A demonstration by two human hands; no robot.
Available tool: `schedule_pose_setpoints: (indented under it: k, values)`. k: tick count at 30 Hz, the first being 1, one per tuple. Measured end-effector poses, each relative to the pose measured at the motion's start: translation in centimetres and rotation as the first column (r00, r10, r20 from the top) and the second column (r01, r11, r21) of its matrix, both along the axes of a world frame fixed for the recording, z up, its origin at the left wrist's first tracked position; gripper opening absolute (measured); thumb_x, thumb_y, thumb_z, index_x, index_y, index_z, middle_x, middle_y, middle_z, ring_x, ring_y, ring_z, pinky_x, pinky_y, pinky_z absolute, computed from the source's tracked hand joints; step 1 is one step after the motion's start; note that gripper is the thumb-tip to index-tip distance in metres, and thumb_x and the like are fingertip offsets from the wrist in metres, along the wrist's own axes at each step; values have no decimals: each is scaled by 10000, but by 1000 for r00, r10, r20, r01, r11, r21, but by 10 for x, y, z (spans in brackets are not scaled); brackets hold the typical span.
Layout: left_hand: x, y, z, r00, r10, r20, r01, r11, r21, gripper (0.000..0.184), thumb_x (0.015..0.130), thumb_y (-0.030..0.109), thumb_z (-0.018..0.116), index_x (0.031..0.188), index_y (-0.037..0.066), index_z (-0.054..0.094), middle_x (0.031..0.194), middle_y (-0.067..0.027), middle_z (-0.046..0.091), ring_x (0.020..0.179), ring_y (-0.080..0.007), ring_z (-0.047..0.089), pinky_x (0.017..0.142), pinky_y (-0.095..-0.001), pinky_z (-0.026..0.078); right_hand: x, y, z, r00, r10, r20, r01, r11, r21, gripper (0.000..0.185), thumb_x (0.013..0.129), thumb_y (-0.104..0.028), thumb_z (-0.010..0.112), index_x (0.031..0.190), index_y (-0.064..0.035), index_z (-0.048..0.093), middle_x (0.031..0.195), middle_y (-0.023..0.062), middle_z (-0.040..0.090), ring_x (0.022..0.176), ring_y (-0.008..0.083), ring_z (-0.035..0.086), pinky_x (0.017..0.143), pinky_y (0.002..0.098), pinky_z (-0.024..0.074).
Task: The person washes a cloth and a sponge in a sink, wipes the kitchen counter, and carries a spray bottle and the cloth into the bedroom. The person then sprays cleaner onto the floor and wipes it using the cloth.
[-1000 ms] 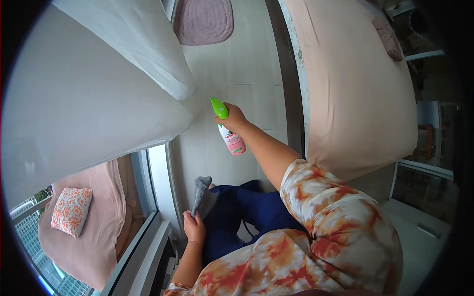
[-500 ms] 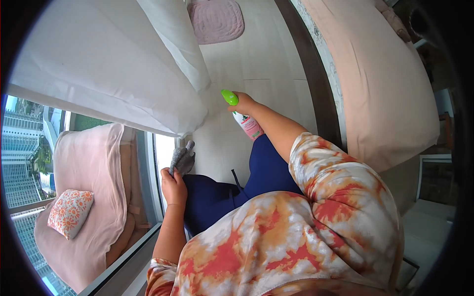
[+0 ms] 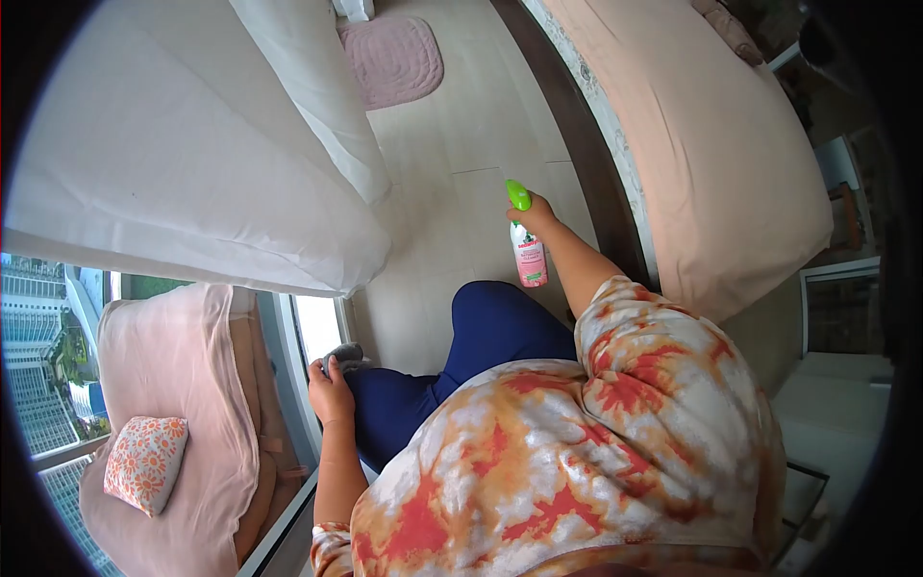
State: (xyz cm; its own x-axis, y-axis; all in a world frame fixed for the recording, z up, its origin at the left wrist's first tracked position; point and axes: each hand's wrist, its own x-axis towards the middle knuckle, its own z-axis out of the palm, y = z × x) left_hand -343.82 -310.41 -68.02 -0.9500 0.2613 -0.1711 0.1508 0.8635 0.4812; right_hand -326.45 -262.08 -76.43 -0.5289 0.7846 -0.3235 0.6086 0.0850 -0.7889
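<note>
My right hand is wrapped round the neck of a spray bottle, which hangs upright over the floor. The bottle has a bright green trigger head and a pink and white label. At the lower left, my left hand grips a grey cloth beside my left thigh, close to the window frame. Part of the cloth is hidden by my fingers.
A white curtain hangs at the left. Beyond the glass are a pink-covered sofa and a flower-patterned cushion. A bed with a peach sheet stands right. A pink mat lies on the floor.
My right hand has moved the spray bottle to the right, and the bottle hangs straighter. My left hand and the cloth are lower in view. The whole view has shifted.
</note>
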Motion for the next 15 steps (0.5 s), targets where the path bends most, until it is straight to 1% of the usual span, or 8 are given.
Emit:
schedule_pose_setpoints:
  k: [5, 7, 9, 11, 12, 13, 14, 15]
  values:
    - [-12, -12, -17, 995, 78, 69, -82, 995, 58, 339, 973, 329, 528, 1026, 18, 651, 883, -172, 687, 802, -346, 653, 740, -435, 500, -18, -3, 11, 985, 166, -52, -143, 944, 298, 562, 716, -122, 699, 1239, -27, 515, 1114, 140, 596, 1064, 265, 581, 923, 362, 476]
    - [-12, -11, -10, 995, 61, 76, -57, 997, -53, 337, 972, 324, 533, 1013, 12, 653, 876, -169, 687, 800, -338, 652, 746, -427, 502, -40, -14, -2, 900, 417, -128, -275, 770, 576, 534, 708, -127, 720, 1207, -80, 537, 1188, 144, 551, 1143, 328, 517, 988, 402, 438]
    - [-19, -2, -4, 995, 35, 89, -21, 987, -161, 337, 971, 320, 537, 999, 6, 656, 868, -166, 687, 798, -331, 650, 752, -419, 503, -69, -30, -2, 781, 580, -232, -432, 769, 471, 567, 727, -132, 723, 1251, -109, 506, 1240, 121, 515, 1191, 322, 481, 1017, 405, 417]
    - [-22, 8, 2, 871, -392, -295, 314, 908, -279, 332, 966, 303, 561, 988, -15, 654, 870, -157, 688, 803, -304, 650, 768, -380, 504, -94, -47, -7, 629, 718, -300, -549, 683, 482, 574, 738, -134, 732, 1262, -124, 498, 1242, 109, 515, 1182, 316, 493, 1014, 405, 419]
    - [-24, 19, 5, 877, -388, -282, 311, 907, -284, 332, 966, 303, 561, 988, -15, 654, 870, -157, 688, 803, -304, 650, 768, -380, 504, -102, -54, -14, 586, 763, -271, -605, 635, 480, 580, 736, -146, 743, 1261, -129, 498, 1250, 104, 510, 1190, 316, 489, 1016, 401, 419]
    - [-26, 33, 8, 985, -164, -60, 157, 982, -109, 317, 965, 281, 566, 983, -22, 656, 886, -155, 692, 819, -293, 651, 779, -364, 502, -109, -59, -18, 539, 806, -245, -657, 584, 477, 586, 733, -158, 753, 1261, -133, 499, 1258, 99, 505, 1198, 316, 486, 1017, 398, 418]
    - [-30, 47, 9, 979, 46, 200, -51, 999, 19, 302, 965, 259, 572, 978, -30, 658, 902, -152, 696, 835, -282, 653, 790, -348, 499, -112, -61, -32, 537, 806, -249, -665, 586, 463, 586, 733, -158, 753, 1261, -133, 499, 1258, 99, 505, 1198, 316, 486, 1017, 398, 418]
    - [-35, 58, 1, 977, 51, 209, -54, 999, 9, 302, 965, 259, 572, 978, -30, 658, 902, -152, 696, 835, -282, 653, 790, -348, 499, -114, -62, -44, 497, 843, -206, -739, 535, 409, 613, 731, -177, 757, 1282, -136, 492, 1276, 98, 494, 1219, 309, 472, 1025, 408, 407]
